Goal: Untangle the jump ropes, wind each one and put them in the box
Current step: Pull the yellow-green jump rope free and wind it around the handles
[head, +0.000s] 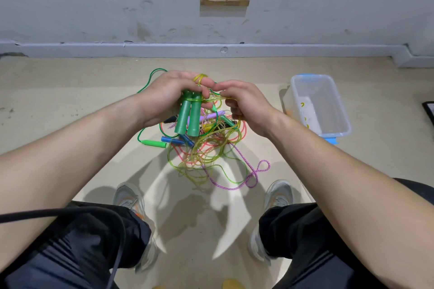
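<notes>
Now grips two green handles (189, 117) side by side in the left hand (173, 94), fingers curled round them, yellow-green rope (212, 99) wound across both. Holds strands of that rope in the right hand (244, 103), fingers curled. Beneath, tangled ropes (206, 150) on the floor; clear box (340, 110) right, apart from the tangle.

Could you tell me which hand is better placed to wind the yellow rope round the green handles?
Right, probably: the right hand pinches the yellow rope beside the green handles, while the left hand is busy gripping them.
</notes>
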{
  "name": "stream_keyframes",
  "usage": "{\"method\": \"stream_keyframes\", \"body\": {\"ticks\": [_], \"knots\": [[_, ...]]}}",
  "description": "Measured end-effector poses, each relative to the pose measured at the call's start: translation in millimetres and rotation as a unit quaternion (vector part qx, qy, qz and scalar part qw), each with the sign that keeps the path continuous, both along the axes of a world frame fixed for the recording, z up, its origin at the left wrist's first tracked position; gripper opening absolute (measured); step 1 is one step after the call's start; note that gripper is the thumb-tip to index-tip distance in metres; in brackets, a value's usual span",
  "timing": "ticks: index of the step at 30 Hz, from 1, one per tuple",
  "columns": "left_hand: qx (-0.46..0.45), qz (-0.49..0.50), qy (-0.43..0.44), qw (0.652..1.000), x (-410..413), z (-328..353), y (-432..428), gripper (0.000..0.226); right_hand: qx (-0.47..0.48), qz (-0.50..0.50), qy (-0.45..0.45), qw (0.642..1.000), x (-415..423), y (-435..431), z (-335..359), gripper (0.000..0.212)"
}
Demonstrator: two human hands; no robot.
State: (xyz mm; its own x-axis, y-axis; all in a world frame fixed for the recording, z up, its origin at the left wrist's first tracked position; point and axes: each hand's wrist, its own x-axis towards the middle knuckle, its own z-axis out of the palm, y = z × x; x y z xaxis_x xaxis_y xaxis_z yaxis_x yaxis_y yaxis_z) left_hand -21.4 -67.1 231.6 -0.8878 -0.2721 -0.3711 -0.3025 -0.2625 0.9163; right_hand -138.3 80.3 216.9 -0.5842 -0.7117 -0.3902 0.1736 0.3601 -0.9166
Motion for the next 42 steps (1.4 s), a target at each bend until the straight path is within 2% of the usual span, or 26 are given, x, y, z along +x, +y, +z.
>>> {"method": "stream_keyframes", "body": {"ticks": [3,6,9,12,16,23,27,32,37,42], "knots": [[0.030,-0.016,-0.003,0.999,0.7,0.6,1.7,0.025,-0.019,0.072,-0.046,0.996,3.7,4.1,19.4,0.023],[0.040,-0.049,0.001,0.998,2.7,2.2,1.7,0.023,-0.049,0.099,-0.062,0.992,7.4,8.0,29.9,0.022],[0.055,-0.065,0.001,0.996,3.9,4.7,2.0,0.017,-0.053,0.092,-0.053,0.993,1.6,5.2,16.1,0.020],[0.074,-0.058,0.000,0.996,3.9,5.7,4.5,0.016,-0.049,0.063,-0.090,0.993,-3.8,2.7,2.8,0.017],[0.129,-0.024,-0.007,0.991,3.6,7.8,11.7,0.026,-0.057,0.048,-0.135,0.988,-5.8,2.7,-0.5,0.018],[0.130,0.052,-0.025,0.990,2.5,6.9,19.5,0.028,-0.043,0.016,-0.120,0.992,-5.5,-0.6,-4.9,0.011],[0.117,0.122,-0.053,0.984,0.8,6.1,20.6,0.023,-0.046,0.006,-0.088,0.995,-3.2,-2.8,-3.7,0.017],[0.073,0.178,-0.047,0.980,-1.5,-1.2,21.1,0.017,-0.042,0.013,-0.070,0.997,0.3,-7.4,-2.1,0.017],[-0.053,0.174,-0.055,0.982,-1.3,-11.2,21.6,0.015,-0.045,0.020,-0.073,0.996,1.1,-9.4,-3.1,0.015],[-0.070,0.125,-0.062,0.988,-0.4,-9.4,23.7,0.012,-0.055,0.015,-0.077,0.995,2.7,-9.4,-1.5,0.018]]}}
